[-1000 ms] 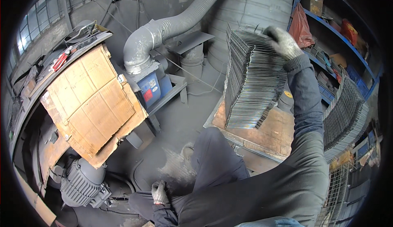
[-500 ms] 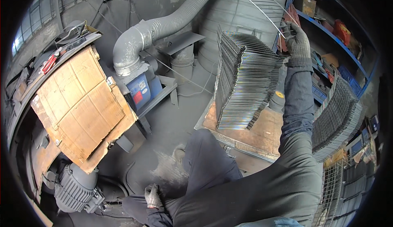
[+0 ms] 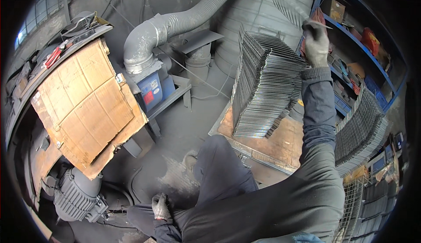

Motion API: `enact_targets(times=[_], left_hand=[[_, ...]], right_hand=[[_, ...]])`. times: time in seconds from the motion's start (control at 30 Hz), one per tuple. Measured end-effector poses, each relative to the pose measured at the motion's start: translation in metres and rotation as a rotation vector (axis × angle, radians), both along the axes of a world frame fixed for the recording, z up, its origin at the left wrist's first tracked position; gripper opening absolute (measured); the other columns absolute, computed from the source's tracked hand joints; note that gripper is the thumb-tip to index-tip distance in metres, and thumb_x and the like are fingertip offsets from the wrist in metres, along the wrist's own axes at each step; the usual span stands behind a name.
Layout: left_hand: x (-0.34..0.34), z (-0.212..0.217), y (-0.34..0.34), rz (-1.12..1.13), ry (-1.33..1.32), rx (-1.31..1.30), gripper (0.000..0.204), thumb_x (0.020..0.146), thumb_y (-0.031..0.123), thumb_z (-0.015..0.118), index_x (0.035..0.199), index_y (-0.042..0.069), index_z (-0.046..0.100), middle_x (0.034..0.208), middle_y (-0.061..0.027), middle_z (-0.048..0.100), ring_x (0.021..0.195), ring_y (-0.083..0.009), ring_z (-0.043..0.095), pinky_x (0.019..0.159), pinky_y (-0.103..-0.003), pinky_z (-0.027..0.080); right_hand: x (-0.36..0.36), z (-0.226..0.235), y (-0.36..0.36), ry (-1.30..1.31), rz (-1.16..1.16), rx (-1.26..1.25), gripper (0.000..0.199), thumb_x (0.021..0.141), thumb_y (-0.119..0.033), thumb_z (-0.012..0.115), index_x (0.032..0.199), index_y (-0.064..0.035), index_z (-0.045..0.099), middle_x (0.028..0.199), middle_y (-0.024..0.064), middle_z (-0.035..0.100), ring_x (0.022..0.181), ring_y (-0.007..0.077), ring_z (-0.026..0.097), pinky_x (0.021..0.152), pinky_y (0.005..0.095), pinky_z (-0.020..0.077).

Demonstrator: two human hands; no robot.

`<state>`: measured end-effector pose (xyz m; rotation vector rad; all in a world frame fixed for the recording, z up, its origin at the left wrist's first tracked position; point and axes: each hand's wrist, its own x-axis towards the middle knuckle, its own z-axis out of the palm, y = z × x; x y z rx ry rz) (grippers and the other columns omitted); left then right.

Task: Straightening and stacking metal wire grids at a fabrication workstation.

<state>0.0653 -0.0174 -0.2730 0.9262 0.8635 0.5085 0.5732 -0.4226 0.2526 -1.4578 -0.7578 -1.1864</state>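
Observation:
My right hand (image 3: pixel 316 45), in a grey work glove, is raised at the upper right, closed on one edge of a wire rack (image 3: pixel 289 11). Its thin parallel rods are smeared by motion in front of the large ribbed tank. Below and to the left of that hand stands a tall, leaning stack of dark wire racks (image 3: pixel 267 89) on a board-topped table (image 3: pixel 280 148). My left hand (image 3: pixel 161 206), also gloved, rests low by my bent leg with its fingers curled in; nothing shows in it.
Another stack of wire racks (image 3: pixel 362 131) stands right of my arm, near blue shelving (image 3: pixel 357 39) with mixed goods. On the left are a cardboard sheet (image 3: pixel 90 105), a motor (image 3: pixel 81 199) and a blue machine (image 3: pixel 153 91) under a thick grey duct (image 3: pixel 184 23).
My right hand has turned at the wrist, swinging the wire rack so that it now shows as a narrower, blurred shape. My left hand stays by my leg. The view has shifted slightly.

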Motion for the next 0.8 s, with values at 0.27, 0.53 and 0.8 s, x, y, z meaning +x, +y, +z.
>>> enact_targets(times=[0.27, 0.53, 0.8], left_hand=[[0.008, 0.015, -0.01, -0.042, 0.043, -0.016, 0.015, 0.095, 0.007, 0.069, 0.089, 0.011, 0.056, 0.073, -0.0039, 0.06, 0.057, -0.016, 0.056, 0.049, -0.032, 0.049], [-0.006, -0.002, -0.002, -0.005, -0.006, 0.006, 0.012, 0.095, 0.006, 0.071, 0.095, 0.008, 0.06, 0.079, -0.0023, 0.061, 0.065, -0.0135, 0.057, 0.059, -0.03, 0.051], [-0.089, 0.166, -0.035, 0.378, 0.291, 0.461, 0.028, 0.099, 0.014, 0.069, 0.123, -0.001, 0.065, 0.111, -0.0109, 0.068, 0.104, -0.0219, 0.064, 0.092, -0.035, 0.053]], right_hand=[[-0.019, -0.037, 0.008, -0.057, -0.657, -1.092, 0.035, 0.088, 0.003, 0.055, 0.119, -0.011, 0.064, 0.114, 0.0158, 0.068, 0.111, 0.0387, 0.066, 0.093, 0.0488, 0.0534], [-0.022, -0.034, 0.022, 0.015, -0.592, -1.078, 0.033, 0.09, 0.0, 0.057, 0.12, -0.0105, 0.064, 0.113, 0.0173, 0.067, 0.112, 0.039, 0.065, 0.093, 0.0504, 0.0524], [-0.049, -0.037, 0.026, 0.217, -0.216, -0.993, 0.041, 0.091, -0.03, 0.075, 0.119, -0.0014, 0.067, 0.11, 0.0177, 0.069, 0.106, 0.0348, 0.068, 0.094, 0.0421, 0.0534]])
